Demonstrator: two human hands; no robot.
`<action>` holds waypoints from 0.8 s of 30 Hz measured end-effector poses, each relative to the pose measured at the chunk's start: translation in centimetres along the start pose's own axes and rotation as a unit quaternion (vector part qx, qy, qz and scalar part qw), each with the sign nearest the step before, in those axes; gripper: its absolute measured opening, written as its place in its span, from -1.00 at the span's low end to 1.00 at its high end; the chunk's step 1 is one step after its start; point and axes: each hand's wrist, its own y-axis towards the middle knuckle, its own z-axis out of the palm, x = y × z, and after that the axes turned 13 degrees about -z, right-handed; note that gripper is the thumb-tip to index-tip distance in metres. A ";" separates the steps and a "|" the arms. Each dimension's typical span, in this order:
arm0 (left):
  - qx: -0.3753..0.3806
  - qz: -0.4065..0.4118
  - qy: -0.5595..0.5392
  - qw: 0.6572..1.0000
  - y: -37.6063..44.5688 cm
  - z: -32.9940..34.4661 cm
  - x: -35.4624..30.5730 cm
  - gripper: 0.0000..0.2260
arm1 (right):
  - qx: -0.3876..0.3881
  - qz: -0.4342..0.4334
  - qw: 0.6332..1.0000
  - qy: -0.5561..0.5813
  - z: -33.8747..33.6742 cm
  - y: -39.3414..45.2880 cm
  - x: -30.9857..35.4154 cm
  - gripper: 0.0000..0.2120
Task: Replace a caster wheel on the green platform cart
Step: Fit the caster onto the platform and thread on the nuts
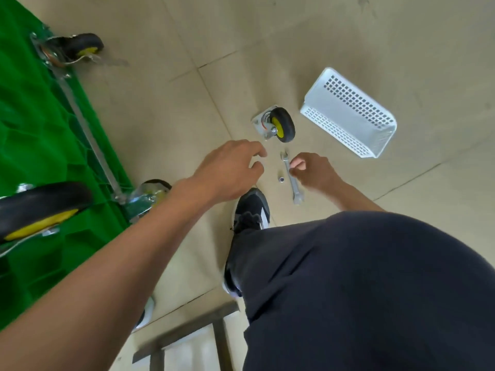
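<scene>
**Hands close in on the wrench and nut beside the loose caster**

At the left the green platform cart (32,145) lies upturned on the floor (294,36), its underside showing, with mounted casters at its far corner (80,48) and its near edge (42,207). Reaching out from it, the left hand (230,170) hovers above the floor with fingers (255,149) loosely curled, holding nothing. Just right of it a small nut (281,179) sits on the floor beside the open-ended wrench (290,178). Beyond them the loose caster wheel (278,125) rests tipped on its mounting plate. The right hand (313,170) is at the wrench shaft with fingers (297,164) curled in; whether it already grips the shaft cannot be told. Farthest right lies a white perforated basket (348,113), on its side.

The likely trouble is the nut: it is small and round, and lifting the wrench could brush it and send it rolling away. A shoe (251,207) stands close by and could kick either one.
</scene>
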 end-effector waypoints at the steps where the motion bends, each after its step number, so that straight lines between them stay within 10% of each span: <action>1: 0.010 -0.005 -0.005 1.000 0.3 0.5 0.2 -0.68 | 0.004 0.010 1.000 -0.010 0.9 0.3 -0.9 -0.82; 24: 0.063 -0.023 0.036 0.997 0.7 3.8 2.6 -0.68 | -0.028 -0.018 0.992 -0.122 8.5 3.6 -3.9 -0.90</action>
